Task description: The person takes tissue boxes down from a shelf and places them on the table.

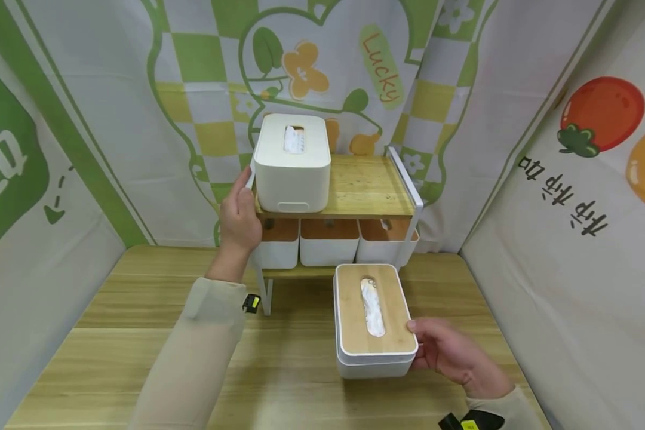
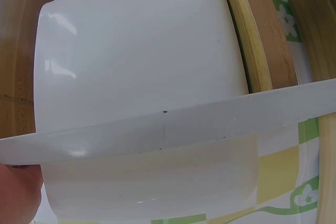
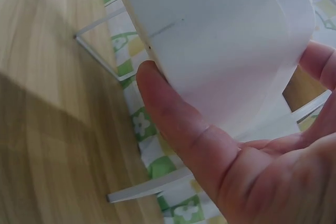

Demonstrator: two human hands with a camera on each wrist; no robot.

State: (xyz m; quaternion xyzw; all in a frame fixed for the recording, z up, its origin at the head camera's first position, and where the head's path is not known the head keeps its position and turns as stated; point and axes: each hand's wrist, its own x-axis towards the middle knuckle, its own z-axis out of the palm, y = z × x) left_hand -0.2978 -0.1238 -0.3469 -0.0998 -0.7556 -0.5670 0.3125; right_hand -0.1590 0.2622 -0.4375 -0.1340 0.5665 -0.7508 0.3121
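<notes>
In the head view my right hand (image 1: 451, 352) grips a white tissue box (image 1: 373, 368) with a bamboo lid (image 1: 349, 298) by its near right corner, thumb at the lid's edge. A white tissue tuft fills the lid's slot. The right wrist view shows the fingers (image 3: 178, 114) spread along the box's underside (image 3: 210, 40). At the left, my left hand (image 1: 240, 218) touches the white side rail of a small two-tier shelf (image 1: 368, 182), fingers upright beside it. An all-white tissue box (image 1: 292, 179) sits on the top tier, just inside that rail (image 2: 163, 135).
Three white boxes with brown lids, including the middle box (image 1: 329, 251), line the lower tier. The shelf stands at the back of a wood-grain table (image 1: 295, 358). Printed curtains (image 1: 193, 60) hang behind and on both sides.
</notes>
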